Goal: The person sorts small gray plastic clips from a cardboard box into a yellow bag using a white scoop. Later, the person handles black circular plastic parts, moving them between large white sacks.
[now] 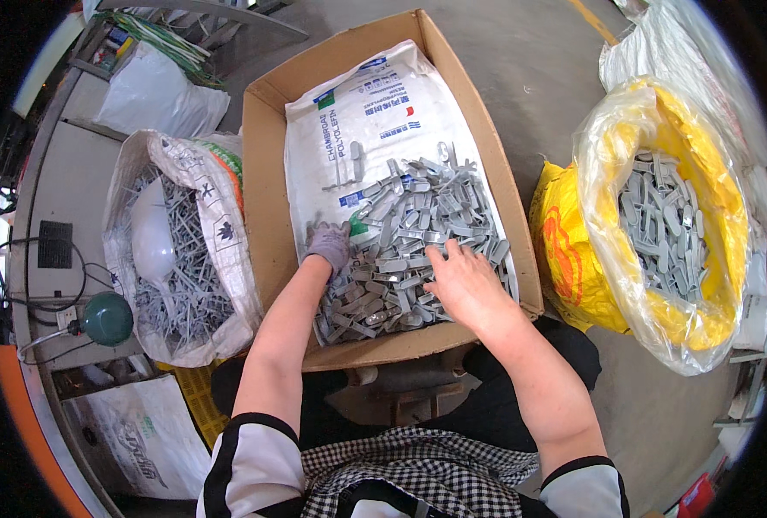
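Before me is a cardboard box (270, 181) lined with a white woven plastic sack (357, 116) that bears writing. A heap of small grey plastic parts (415, 220) covers the nearer part of the sack. My left hand (329, 245), in a thin greyish-purple glove, rests at the left edge of the heap; its fingertips are partly blurred, and whether it grips a part is unclear. My bare right hand (467, 278) lies over the right side of the heap, fingers spread and touching the parts, with nothing plainly held.
A yellow sack (561, 252) with a clear plastic liner stands at the right, holding similar grey parts. At the left, a white sack (228, 259) holds thin grey sticks and a white scoop (152, 226). A green round object (107, 319) is beside it.
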Tool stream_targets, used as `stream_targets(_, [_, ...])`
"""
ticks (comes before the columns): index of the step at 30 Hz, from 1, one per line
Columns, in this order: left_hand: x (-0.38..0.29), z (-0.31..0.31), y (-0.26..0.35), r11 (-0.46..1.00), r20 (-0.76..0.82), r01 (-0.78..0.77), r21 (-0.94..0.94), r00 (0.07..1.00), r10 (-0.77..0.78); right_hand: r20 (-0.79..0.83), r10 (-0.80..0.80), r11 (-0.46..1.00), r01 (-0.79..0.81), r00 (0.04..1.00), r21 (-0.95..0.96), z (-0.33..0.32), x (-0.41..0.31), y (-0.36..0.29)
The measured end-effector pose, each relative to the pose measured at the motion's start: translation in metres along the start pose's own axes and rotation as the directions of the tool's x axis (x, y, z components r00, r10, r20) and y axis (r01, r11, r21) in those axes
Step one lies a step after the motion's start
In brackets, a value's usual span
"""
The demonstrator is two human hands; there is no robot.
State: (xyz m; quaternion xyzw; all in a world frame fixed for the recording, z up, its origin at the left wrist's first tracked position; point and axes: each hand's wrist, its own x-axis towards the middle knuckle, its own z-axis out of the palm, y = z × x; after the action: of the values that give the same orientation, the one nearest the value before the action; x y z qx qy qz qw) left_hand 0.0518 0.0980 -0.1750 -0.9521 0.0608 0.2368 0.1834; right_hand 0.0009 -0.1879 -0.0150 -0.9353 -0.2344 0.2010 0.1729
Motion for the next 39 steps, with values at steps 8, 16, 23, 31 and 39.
stream_targets(8, [-0.023, -0.029, -0.049, 0.416, -0.199, -0.128, -0.900, 0.971, -0.132, -0.078, -0.019, 1.000, 0.021, 0.997, 0.022, 0.004, 0.005, 0.002])
stream_targets(16, [-0.114, -0.147, 0.009, -0.234, -0.209, -0.242, -0.942, 0.965, -0.157, -0.338, -0.301, 0.945, 0.326, 0.892, 0.020, 0.007, 0.011, -0.020])
stream_targets(23, [-0.110, -0.156, 0.020, -0.899, -0.475, -0.369, -0.235, 0.851, -0.225, -0.140, -0.169, 0.745, 0.219, 0.976, 0.630, 0.020, 0.018, -0.021])
stream_targets(31, [-0.128, -0.139, 0.064, 0.114, -0.791, -0.854, -0.507, 0.410, -0.454, 0.062, 0.034, 0.286, -0.070, 0.997, 0.956, 0.024, 0.023, -0.026])
stream_targets(39, [-0.074, -0.155, 0.058, 0.600, -0.913, -0.707, -0.374, 0.394, -0.106, 0.123, 0.319, -0.250, -0.042, 0.940, 0.967, 0.005, 0.018, -0.015])
